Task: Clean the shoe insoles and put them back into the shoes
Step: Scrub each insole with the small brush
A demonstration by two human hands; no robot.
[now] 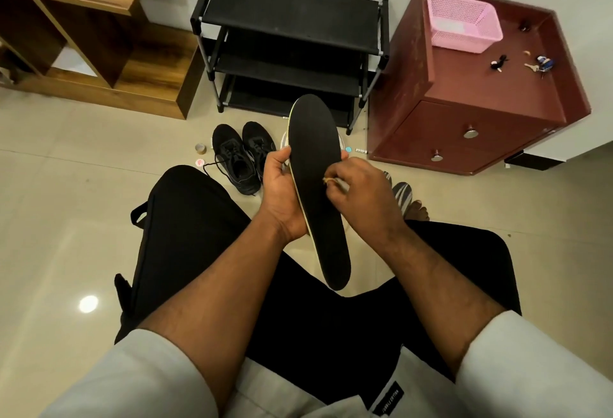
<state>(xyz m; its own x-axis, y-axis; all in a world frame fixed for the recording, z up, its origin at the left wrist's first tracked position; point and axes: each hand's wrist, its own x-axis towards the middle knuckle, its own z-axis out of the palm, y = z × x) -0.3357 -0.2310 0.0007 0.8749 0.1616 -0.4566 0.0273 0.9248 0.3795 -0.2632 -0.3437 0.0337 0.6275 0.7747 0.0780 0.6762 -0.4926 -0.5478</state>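
Frame centre: left hand [282,192] clamped round insole [318,192] edge, holding it raised over lap to steady it. Right hand [360,192] pinches small brush [331,181] against surface, likely scrubbing. One insole seen. Beyond, floor: two black shoes [243,155]. Farther: one rack [288,39], one pink basket [462,23].

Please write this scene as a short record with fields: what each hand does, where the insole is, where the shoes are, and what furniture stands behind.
left hand: left hand grips the insole's left edge
right hand: right hand pinches a small brush-like tool, mostly hidden, against the insole
insole: black insole, held up over the lap, toe end pointing away
shoes: pair of black shoes on the floor, side by side
furniture: black shoe rack; maroon cabinet with a pink basket on top
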